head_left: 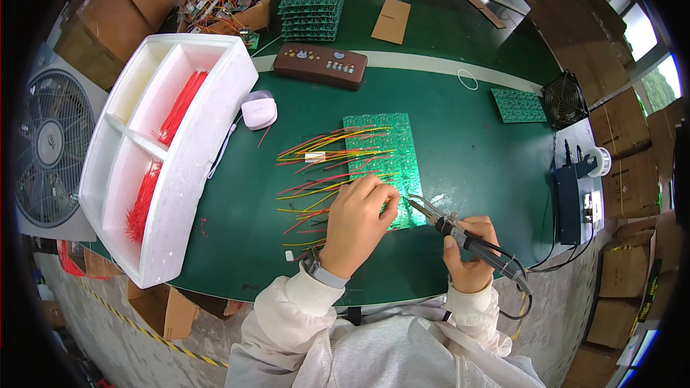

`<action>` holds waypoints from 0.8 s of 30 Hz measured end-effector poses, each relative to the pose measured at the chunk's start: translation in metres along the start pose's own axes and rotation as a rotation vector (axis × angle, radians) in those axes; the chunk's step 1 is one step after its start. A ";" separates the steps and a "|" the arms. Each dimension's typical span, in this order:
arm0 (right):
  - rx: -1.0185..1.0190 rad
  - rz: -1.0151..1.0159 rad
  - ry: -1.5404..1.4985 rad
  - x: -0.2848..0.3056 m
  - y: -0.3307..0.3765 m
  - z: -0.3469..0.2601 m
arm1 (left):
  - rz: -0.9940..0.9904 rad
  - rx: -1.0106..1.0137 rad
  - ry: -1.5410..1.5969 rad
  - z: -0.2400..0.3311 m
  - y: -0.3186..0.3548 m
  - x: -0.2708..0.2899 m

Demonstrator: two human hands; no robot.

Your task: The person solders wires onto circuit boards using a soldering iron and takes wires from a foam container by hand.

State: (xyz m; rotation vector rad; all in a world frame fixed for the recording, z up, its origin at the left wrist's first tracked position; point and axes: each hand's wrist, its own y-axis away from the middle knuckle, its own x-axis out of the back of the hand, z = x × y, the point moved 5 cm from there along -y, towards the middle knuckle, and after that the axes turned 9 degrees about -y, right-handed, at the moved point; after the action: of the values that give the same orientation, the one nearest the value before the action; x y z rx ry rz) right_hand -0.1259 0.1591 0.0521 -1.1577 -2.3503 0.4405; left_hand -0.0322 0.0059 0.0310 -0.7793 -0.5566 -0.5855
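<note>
A green circuit board panel [388, 136] lies on the green table in front of me. Red, yellow and black wires [309, 187] stick out from it to the left. My left hand [359, 219] rests over the panel's lower part, its fingers pinched together at the board; what they pinch is too small to make out. My right hand [471, 251] grips a soldering iron [460, 233] with a thin metal feed tube. Its tip points at the board, just right of my left fingertips. The iron's dark cable curls down to the right.
A white foam box [162, 194] with red wires stands left, beside a fan [54, 144]. Behind the panel lie a brown pencil case [320, 65] and a white earbud case [259, 111]. Stacked boards [313, 3] stand farther back. At right sit a blue soldering unit [571, 201] and a small black fan [565, 99].
</note>
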 end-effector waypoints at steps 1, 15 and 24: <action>-0.006 -0.002 -0.003 0.000 0.000 0.000 | 0.002 -0.001 0.002 0.000 0.000 0.000; 0.024 0.011 -0.010 0.000 -0.002 0.001 | 0.002 0.006 -0.002 0.000 0.000 0.000; 0.085 0.064 -0.006 0.009 0.004 0.002 | 0.011 0.003 -0.001 0.001 -0.001 0.001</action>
State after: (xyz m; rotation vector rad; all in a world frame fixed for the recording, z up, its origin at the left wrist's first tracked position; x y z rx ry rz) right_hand -0.1293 0.1688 0.0509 -1.1954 -2.2819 0.5612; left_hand -0.0322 0.0059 0.0320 -0.7792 -0.5535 -0.5740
